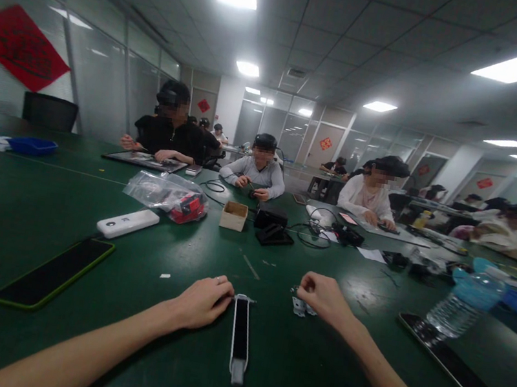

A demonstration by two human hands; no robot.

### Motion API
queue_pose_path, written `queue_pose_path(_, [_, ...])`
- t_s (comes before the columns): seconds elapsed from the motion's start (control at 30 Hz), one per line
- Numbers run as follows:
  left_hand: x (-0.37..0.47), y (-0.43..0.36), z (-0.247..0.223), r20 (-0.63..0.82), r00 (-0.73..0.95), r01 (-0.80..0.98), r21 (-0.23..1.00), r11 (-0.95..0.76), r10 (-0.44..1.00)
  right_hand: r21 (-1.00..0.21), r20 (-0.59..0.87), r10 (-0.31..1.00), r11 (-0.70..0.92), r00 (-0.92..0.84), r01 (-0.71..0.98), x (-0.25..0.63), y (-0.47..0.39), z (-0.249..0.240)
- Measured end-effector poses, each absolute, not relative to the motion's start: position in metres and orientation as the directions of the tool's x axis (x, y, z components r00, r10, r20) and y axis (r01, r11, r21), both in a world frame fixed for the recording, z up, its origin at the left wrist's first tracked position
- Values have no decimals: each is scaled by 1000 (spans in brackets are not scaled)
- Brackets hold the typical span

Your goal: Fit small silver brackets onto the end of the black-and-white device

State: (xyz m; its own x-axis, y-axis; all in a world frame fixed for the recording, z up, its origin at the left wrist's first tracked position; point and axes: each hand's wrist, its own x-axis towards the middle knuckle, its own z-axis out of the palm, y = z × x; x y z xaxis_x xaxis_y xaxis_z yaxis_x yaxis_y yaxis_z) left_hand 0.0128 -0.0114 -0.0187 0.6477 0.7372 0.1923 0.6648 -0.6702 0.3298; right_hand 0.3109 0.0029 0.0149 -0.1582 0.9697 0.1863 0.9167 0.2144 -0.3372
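On the green table lies a long narrow device (241, 335) with a black face, a white rim and a grey near end. My left hand (205, 301) rests beside its far end, fingers curled and the fingertips at its upper left corner. A thin strip crosses that far end. Further right, my right hand (323, 295) is closed in a pinch over several small shiny metal pieces (300, 307). Whatever sits between those fingertips is too small to make out.
Left are a green-edged phone (54, 275), a white power bank (129, 223) and a plastic bag (164, 195). Ahead stands a small box (234, 216) near black devices (275, 226). Right, a water bottle (464, 304) stands by another phone (448, 361). Several people sit opposite.
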Motion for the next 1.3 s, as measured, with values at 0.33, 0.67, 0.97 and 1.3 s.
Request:
queue_pose_path(0.33, [13, -14, -20, 298, 589, 652, 373, -660, 751, -425, 284, 820, 573, -498, 701, 240, -5, 7])
queue_pose_path(0.67, [12, -7, -28, 524, 433, 585, 456, -671, 734, -736, 308, 799, 544, -516, 403, 199, 7, 3])
queue_pose_path(0.97, [10, -4, -29, 531, 445, 603, 417, -680, 721, -730, 301, 803, 541, -514, 418, 197, 5, 5])
queue_pose_path(1.3, [-5, 0, -14, 214, 639, 672, 313, -672, 739, -149, 350, 756, 629, -554, 763, 235, -24, -3])
